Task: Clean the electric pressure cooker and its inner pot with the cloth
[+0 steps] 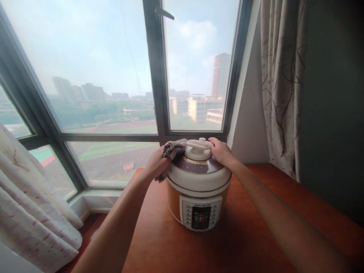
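A white and tan electric pressure cooker [199,184] stands upright on a reddish-brown wooden table [159,242]. Its lid has a dark brown glossy top and a cream handle [198,145] in the middle. On the lid's left side my left hand [159,163] is closed around a crumpled grey-brown cloth [174,148], which lies against the lid. From the right, my right hand [222,151] grips the end of the lid handle with its fingers. The control panel [201,214] on the cooker's front faces me.
Behind the table rises a large window with dark frames [159,76] and a handle [165,14]. A patterned curtain [284,87] hangs at the right, another curtain [34,212] at the left. The table's left edge is beneath my left forearm.
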{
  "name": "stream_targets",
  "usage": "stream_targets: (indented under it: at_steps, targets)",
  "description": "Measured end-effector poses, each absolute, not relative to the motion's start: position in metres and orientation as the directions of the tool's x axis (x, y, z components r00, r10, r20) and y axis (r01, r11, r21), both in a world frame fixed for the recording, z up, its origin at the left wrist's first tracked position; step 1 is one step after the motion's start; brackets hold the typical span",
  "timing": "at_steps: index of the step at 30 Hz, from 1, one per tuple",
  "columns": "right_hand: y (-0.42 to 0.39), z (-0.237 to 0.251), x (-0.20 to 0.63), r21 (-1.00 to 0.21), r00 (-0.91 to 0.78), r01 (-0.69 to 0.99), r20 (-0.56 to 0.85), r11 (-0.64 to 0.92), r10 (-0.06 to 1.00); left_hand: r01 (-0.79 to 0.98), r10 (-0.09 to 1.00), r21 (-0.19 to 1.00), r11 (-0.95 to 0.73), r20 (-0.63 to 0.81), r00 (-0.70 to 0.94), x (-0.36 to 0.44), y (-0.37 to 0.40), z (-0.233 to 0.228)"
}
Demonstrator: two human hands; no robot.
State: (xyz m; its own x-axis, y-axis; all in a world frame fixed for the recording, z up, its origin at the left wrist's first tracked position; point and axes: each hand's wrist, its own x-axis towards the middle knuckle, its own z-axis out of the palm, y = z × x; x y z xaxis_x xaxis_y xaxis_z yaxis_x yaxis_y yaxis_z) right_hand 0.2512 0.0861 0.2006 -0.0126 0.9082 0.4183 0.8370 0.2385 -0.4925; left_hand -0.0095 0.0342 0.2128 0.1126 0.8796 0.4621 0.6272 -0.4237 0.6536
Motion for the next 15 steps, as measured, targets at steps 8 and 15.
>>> stream_targets:
  at_steps: [8, 15]
  targets:
    - [0.089, 0.199, 0.251, -0.480, -0.021, 0.842, 0.424, 0.244, 0.905, 0.532, 0.878, 0.699, -0.478, 0.380, 0.290, -0.003, 0.097, 0.226]
    - [0.089, 0.199, 0.252, -0.501, 0.002, 0.834, 0.422, 0.231, 0.907, 0.596, 0.859, 0.623, -0.507, 0.419, 0.293, 0.004, 0.094, 0.219]
